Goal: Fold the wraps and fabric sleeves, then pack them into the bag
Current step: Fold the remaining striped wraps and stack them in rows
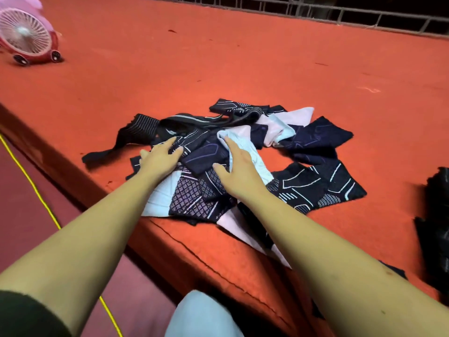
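A loose pile of fabric sleeves and wraps lies on the orange-red felt table: several dark navy pieces with white line patterns, pale white-blue ones, and a black striped wrap at the left. My left hand rests flat on the left side of the pile, fingers spread and fairly straight. My right hand lies on a pale sleeve in the middle of the pile, fingers extended. A black bag sits at the right edge, partly out of view.
A pink and red small fan stands at the far left of the table. A metal railing runs along the far edge. The table's front edge runs diagonally, with a yellow cord on the floor below.
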`<state>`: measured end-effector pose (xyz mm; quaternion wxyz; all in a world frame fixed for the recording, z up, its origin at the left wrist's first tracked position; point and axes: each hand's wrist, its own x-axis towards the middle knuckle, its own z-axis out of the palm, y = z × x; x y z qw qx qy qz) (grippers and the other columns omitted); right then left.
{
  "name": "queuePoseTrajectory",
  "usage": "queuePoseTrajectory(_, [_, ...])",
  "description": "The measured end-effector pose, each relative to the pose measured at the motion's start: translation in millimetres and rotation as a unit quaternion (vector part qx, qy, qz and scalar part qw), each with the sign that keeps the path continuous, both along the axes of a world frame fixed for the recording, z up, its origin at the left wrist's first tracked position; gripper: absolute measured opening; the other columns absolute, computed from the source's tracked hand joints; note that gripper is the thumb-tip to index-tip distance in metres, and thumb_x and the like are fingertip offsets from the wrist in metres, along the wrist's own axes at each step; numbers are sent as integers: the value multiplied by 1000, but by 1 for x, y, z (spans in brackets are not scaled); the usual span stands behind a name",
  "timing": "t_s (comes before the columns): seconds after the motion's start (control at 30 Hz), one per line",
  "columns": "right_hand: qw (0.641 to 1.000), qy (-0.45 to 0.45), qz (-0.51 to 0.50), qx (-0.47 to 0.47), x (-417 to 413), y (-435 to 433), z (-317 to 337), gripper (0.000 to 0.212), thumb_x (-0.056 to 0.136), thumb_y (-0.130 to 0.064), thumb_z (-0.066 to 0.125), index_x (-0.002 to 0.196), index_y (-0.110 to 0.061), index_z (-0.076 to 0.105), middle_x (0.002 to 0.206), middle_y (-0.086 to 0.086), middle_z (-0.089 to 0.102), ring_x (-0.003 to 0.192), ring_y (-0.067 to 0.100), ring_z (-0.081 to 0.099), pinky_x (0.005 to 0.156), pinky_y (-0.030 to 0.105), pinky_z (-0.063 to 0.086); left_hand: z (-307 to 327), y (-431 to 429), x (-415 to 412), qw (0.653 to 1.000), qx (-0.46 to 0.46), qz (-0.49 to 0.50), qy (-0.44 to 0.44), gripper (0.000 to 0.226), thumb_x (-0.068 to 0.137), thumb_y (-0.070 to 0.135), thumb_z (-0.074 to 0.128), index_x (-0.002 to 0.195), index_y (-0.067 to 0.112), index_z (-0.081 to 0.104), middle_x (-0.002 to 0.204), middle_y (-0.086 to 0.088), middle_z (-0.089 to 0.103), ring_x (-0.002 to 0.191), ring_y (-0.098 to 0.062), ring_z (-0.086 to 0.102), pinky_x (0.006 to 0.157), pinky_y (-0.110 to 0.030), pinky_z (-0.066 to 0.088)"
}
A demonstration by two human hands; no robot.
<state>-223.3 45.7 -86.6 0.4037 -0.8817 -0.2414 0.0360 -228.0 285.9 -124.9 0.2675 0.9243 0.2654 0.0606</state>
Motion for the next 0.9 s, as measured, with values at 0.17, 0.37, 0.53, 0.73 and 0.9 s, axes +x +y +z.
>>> queuePoseTrajectory(0.17, [983,-8,-5,-185,10,17,-18,66,92,-67,43,151,-46,24,161,14,16,145,36,19,116,48,24,-9,7,5,999,7,26,-22,58,92,65,48,140,32,50,130,6,60,127,-35,37,106,-41,32])
queuePoseTrajectory(0.37, [978,-36,-26,-204,16,23,-21,64,88,-72,43,146,-48,32,153,10,26,137,35,26,111,52,29,3,23,7,986,95,54,-127,54,92,34,63,135,7,46,113,-19,63,115,-41,47,101,-46,36])
queuePoseTrajectory(0.53, [976,-34,-28,-214,16,24,-24,63,88,-73,43,146,-49,33,154,10,24,137,35,25,111,53,29,10,59,-2,965,133,177,-143,85,77,35,79,146,21,32,156,-20,24,143,-38,23,117,-49,18])
queuePoseTrajectory(0.73, [976,-24,-30,-216,17,23,-23,64,87,-74,42,145,-51,32,157,8,22,139,33,24,110,53,27,5,88,3,990,7,93,-107,35,95,28,61,123,8,58,125,-22,64,116,-40,57,94,-42,43])
queuePoseTrajectory(0.9, [978,-2,-27,-206,16,23,-20,63,87,-73,45,145,-51,34,159,8,21,143,32,19,113,52,24,46,30,-4,970,9,5,-243,19,93,24,58,92,6,64,93,-16,70,90,-31,63,74,-37,41])
